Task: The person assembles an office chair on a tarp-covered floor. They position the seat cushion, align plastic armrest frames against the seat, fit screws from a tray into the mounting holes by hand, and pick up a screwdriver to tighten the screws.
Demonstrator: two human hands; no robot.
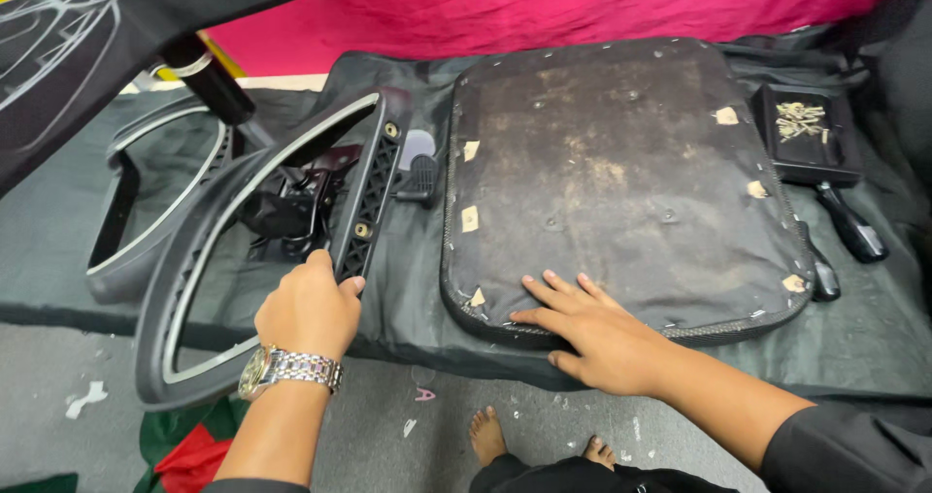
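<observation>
Hands mid-assembly | our left hand (309, 311) gripped loop armrest (364, 197) | our right hand (594, 333), open, pressed upturned seat cushion (621, 178) | armrest seemingly unattached

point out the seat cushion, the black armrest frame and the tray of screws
seat cushion (621, 163), head view, middle of its underside
black armrest frame (367, 200), head view, ribbed mounting bar
tray of screws (777, 158), head view, left rim
</observation>
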